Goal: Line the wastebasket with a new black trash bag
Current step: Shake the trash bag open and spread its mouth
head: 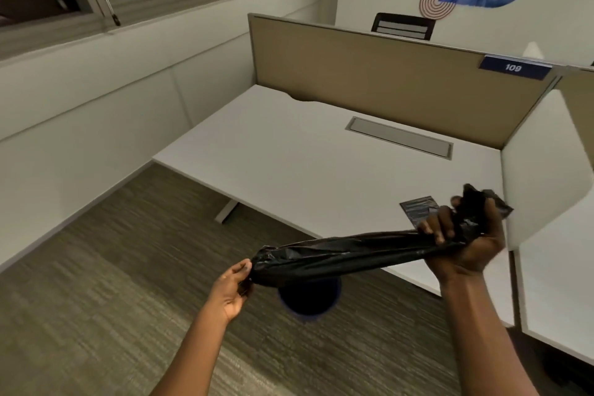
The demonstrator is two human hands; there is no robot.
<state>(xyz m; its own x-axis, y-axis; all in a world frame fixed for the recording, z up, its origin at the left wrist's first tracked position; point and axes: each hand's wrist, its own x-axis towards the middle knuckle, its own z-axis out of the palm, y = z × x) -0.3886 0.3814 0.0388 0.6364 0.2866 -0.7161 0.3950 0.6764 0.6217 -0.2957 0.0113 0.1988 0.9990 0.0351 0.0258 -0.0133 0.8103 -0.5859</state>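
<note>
A black trash bag [347,254] is stretched into a long bunched strip between my two hands, above the desk's front edge. My left hand [233,288] pinches its lower left end. My right hand [466,235] grips the other end, with crumpled bag sticking out above the fist. Below the bag, on the carpet, stands a dark round wastebasket [308,300] with a blue rim, partly hidden by the bag; its inside looks dark. A folded black bag [418,207] lies flat on the desk behind my right hand.
The white desk [289,164] has a grey cable hatch [400,141] and a tan partition [385,80] labelled 109 behind it. A white side panel [543,177] stands at right. A low white wall under windows runs along the left. Carpet [112,283] covers the floor.
</note>
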